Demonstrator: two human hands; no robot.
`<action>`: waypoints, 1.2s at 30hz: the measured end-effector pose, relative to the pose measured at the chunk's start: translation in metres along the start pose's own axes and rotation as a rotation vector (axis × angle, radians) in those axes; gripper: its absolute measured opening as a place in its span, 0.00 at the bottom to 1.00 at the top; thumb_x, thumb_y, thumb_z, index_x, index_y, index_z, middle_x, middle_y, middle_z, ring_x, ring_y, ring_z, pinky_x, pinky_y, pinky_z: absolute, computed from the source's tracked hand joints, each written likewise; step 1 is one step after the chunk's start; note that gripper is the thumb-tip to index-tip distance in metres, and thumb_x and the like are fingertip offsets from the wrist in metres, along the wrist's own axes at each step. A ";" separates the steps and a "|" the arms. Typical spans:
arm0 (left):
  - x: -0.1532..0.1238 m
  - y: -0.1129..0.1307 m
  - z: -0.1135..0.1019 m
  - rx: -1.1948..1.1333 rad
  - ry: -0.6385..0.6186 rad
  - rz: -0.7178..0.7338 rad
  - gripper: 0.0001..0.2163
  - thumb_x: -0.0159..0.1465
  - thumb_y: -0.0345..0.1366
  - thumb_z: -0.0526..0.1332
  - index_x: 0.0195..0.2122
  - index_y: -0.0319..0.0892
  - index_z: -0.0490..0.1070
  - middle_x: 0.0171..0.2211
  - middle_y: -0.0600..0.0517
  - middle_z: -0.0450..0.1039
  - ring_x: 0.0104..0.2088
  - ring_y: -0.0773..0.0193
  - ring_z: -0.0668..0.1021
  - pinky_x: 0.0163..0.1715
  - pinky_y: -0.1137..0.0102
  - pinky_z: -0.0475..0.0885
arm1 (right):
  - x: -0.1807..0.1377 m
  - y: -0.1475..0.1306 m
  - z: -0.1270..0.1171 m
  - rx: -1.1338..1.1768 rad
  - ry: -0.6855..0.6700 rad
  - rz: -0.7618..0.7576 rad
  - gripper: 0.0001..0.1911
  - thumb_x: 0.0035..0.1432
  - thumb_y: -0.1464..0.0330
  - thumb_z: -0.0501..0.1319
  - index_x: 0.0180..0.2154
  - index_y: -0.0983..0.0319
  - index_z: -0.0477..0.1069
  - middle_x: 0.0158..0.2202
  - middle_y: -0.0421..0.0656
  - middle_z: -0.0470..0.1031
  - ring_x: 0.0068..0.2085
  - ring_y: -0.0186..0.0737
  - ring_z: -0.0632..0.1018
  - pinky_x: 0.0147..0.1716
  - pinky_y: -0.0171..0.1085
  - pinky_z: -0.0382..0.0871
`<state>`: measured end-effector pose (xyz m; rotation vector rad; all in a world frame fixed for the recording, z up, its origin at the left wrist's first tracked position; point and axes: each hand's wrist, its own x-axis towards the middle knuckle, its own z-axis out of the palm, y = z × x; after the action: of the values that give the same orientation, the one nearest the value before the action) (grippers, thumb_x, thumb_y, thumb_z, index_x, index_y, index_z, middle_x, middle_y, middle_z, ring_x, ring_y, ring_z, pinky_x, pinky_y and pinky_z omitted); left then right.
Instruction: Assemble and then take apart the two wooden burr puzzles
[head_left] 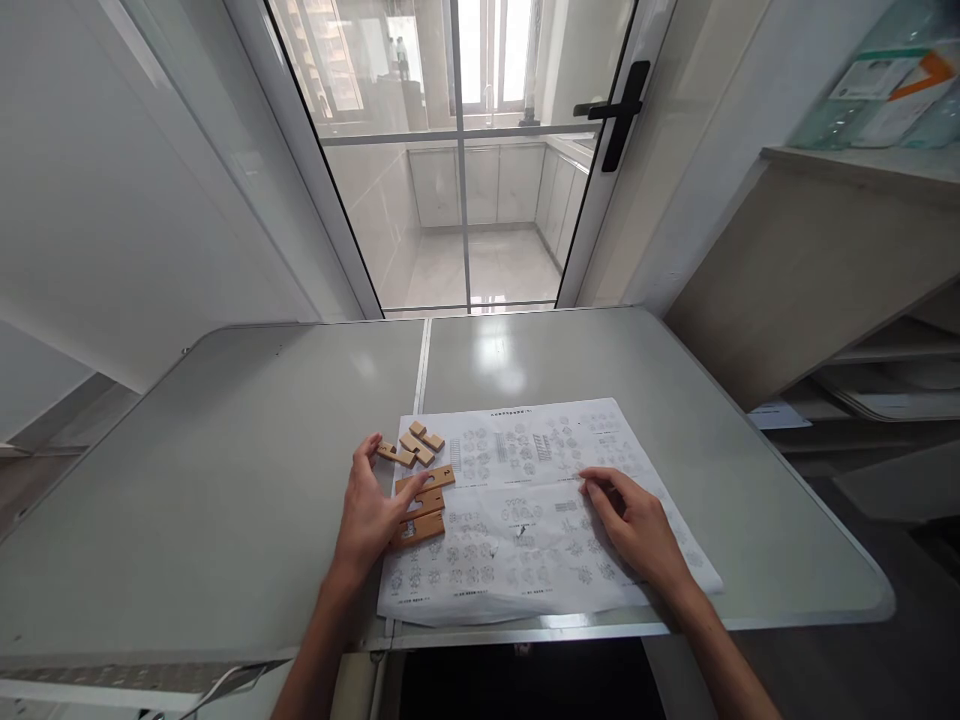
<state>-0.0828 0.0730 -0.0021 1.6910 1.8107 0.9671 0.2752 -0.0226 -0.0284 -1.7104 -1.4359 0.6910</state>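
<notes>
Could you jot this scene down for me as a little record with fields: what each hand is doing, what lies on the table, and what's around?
Left hand: spread open, touching the wooden pieces, one of its fingers on a small block.
Right hand: resting flat on the printed sheet, holding nothing.
Wooden pieces: several flat notched bars and small blocks at the sheet's left edge.
Printed sheet: white, covered in small diagrams.
Table: grey, with a seam down the middle.
Behind: glass door with a black handle.
Right side: wooden shelves.
</notes>
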 end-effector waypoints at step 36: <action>0.023 0.016 0.010 0.093 -0.081 0.120 0.34 0.63 0.38 0.71 0.68 0.49 0.60 0.65 0.43 0.73 0.65 0.48 0.76 0.66 0.51 0.71 | 0.001 -0.005 -0.002 0.034 -0.017 0.007 0.15 0.73 0.56 0.57 0.49 0.55 0.78 0.48 0.45 0.84 0.46 0.50 0.82 0.46 0.47 0.75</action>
<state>-0.0684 0.0974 0.0066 1.8859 1.7436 0.8613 0.2743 -0.0220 -0.0236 -1.6880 -1.4234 0.7314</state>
